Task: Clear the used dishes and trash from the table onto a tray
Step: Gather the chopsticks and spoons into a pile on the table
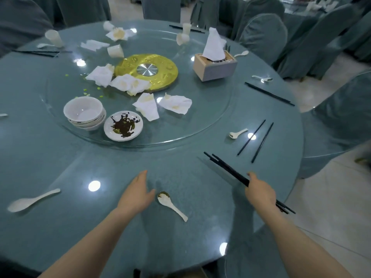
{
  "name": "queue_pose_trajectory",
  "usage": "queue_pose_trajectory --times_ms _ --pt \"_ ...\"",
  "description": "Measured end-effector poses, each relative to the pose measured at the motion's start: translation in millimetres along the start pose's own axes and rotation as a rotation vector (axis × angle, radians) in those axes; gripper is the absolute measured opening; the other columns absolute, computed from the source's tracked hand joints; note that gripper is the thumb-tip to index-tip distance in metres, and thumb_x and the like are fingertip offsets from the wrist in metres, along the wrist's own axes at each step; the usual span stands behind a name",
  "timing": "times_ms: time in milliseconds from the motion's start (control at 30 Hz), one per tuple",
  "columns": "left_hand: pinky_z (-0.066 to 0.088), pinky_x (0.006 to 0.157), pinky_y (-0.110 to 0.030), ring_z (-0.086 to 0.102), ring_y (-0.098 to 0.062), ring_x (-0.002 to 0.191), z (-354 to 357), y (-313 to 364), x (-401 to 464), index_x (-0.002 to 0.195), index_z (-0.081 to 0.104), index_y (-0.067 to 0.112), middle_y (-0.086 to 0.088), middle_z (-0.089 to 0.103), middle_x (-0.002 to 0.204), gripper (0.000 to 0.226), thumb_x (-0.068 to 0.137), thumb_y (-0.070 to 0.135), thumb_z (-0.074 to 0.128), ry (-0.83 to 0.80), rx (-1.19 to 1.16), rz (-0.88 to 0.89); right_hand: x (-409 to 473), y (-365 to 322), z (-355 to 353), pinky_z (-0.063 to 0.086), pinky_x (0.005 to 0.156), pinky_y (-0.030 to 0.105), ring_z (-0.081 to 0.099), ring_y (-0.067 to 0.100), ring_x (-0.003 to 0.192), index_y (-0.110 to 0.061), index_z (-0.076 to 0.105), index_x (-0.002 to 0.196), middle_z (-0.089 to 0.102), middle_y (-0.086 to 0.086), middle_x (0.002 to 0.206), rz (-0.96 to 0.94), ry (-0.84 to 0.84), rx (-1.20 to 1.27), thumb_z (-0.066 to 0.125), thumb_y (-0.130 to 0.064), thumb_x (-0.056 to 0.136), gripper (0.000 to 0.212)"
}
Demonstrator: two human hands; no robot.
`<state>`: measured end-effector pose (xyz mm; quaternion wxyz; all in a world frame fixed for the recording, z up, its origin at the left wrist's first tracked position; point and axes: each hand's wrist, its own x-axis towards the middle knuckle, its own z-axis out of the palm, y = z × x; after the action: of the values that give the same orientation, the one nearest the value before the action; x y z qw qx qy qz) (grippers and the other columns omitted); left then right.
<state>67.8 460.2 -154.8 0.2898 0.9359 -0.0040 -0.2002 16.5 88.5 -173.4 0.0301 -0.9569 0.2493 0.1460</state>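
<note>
Right hand (pixel 261 192) reaches forward over the near right of the round teal glass-covered tabletop (pixel 40 157), fingers curled round a bundle of black chopsticks (pixel 226 167); the bundle's long axis runs diagonally, tips pointing up-left toward the table centre, butt ends sticking out behind the wrist past the table edge. Left hand (pixel 136 195) hovers low at near centre, palm down, fingers straight and relaxed, thumb spread toward a white ceramic soup spoon with greenish residue in its bowl (pixel 170 204); the thumb is just beside the spoon bowl, contact cannot be told. That spoon lies flat, bowl toward the left hand, handle pointing down-right. Another white soup spoon (pixel 32 200) lies at near left, handle pointing up-right. Between the right hand and the far right edge lie two separate black chopsticks (pixel 257 139), roughly parallel, running up-right, with a small white spoon (pixel 237 133) beside them. On the round glass turntable (pixel 200 127): stack of white bowls (pixel 85 113), white saucer smeared with dark sauce (pixel 123 125) just beside it, several crumpled white napkins (pixel 174 104), a gold disc with metal hub (pixel 147 71) in the middle, a beige tissue box with a tissue pulled up (pixel 214 67), toppled pale plastic cups (pixel 115 51), green food bits (pixel 99 88). More chopsticks (pixel 269 93) and a spoon (pixel 262 78) at the far right edge. Teal-covered chairs (pixel 265 37) ring the table. No tray in view.
</note>
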Motion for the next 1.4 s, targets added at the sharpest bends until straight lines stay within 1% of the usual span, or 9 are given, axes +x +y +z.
queue_pose_trajectory --times_ms 133,300,400,567,667,833,1100,1267,1400 --pt "0.023 0.114 -0.032 0.026 -0.021 0.142 7.1 19.1 34.4 0.15 0.021 0.013 -0.006 0.025 0.156 0.074 0.089 0.032 0.059 -0.016 0.099 -0.02 46.8 28.3 -9.4 0.047 0.057 0.032 0.055 0.025 0.068 -0.015 0.043 0.13 0.066 0.007 0.093 0.01 0.055 -0.014 0.042 -0.012 0.095 0.035" --pt "0.02 0.114 -0.045 0.013 -0.026 0.145 28.9 46.1 64.8 0.151 0.012 0.021 0.001 0.007 0.16 0.078 0.09 0.047 0.052 -0.128 0.364 -0.094 99.6 53.3 -19.7 0.049 0.065 0.033 0.062 0.028 0.083 -0.019 0.038 0.138 0.056 0.006 0.12 -0.078 0.064 -0.057 0.037 0.002 0.092 0.051" --pt "0.018 0.114 -0.047 0.009 -0.025 0.145 41.5 46.5 67.5 0.152 0.004 0.024 0.003 -0.002 0.16 0.083 0.088 0.053 0.049 -0.135 0.428 -0.143 126.2 59.8 -23.4 0.042 0.056 0.031 0.058 0.029 0.071 -0.026 0.029 0.144 0.042 0.005 0.129 -0.164 0.054 -0.116 0.038 -0.002 0.092 0.057" --pt "0.027 0.112 -0.038 0.027 -0.022 0.141 34.6 48.6 74.5 0.151 0.015 0.026 0.002 0.016 0.158 0.081 0.086 0.058 0.05 -0.09 0.514 -0.123 162.1 51.9 -27.8 0.042 0.05 0.031 0.058 0.027 0.068 -0.029 0.022 0.147 0.03 0.003 0.131 -0.37 0.034 -0.175 0.048 -0.01 0.091 0.065" --pt "0.032 0.109 -0.04 0.046 -0.018 0.128 22.6 55.7 83.1 0.148 0.027 0.03 0.004 0.026 0.154 0.067 0.089 0.054 0.048 -0.124 0.489 -0.156 179.1 43.9 -32.9 0.039 0.05 0.028 0.056 0.022 0.072 -0.033 0.032 0.143 0.03 0.0 0.134 -0.491 0.015 -0.173 0.051 -0.019 0.092 0.056" --pt "0.04 0.102 -0.034 0.052 -0.018 0.12 16.9 62.3 88.0 0.145 0.034 0.03 0.005 0.029 0.15 0.06 0.089 0.047 0.05 -0.152 0.437 -0.201 189.2 28.0 -44.3 0.044 0.056 0.032 0.059 0.028 0.073 -0.023 0.056 0.117 0.041 -0.001 0.123 -0.568 0.016 -0.152 0.054 -0.035 0.093 0.027" --pt "0.045 0.094 -0.03 0.054 -0.015 0.116 15.3 63.4 80.9 0.146 0.032 0.031 0.006 0.027 0.152 0.062 0.089 0.047 0.051 -0.149 0.383 -0.191 181.1 1.4 -50.4 0.046 0.077 0.036 0.057 0.026 0.104 -0.019 0.053 0.117 0.047 0.001 0.117 -0.69 -0.199 -0.179 0.054 -0.042 0.093 0.033" --pt "0.041 0.1 -0.031 0.049 -0.015 0.123 10.1 63.2 75.5 0.145 0.034 0.03 0.006 0.027 0.154 0.057 0.092 0.044 0.051 -0.183 0.304 -0.178 165.5 -7.3 -46.1 0.041 0.074 0.034 0.05 0.022 0.11 -0.016 0.052 0.111 0.051 0.001 0.115 -0.705 -0.108 -0.167 0.045 -0.042 0.097 0.03" --pt "0.044 0.098 -0.034 0.056 -0.023 0.115 6.6 57.3 66.2 0.141 0.042 0.025 -0.002 0.047 0.139 0.051 0.092 0.034 0.056 -0.103 0.06 -0.251 146.2 -23.2 -45.9 0.039 0.067 0.036 0.052 0.024 0.101 -0.02 0.045 0.102 0.048 -0.001 0.09 -0.697 -0.034 -0.086 0.042 -0.034 0.096 0.015"
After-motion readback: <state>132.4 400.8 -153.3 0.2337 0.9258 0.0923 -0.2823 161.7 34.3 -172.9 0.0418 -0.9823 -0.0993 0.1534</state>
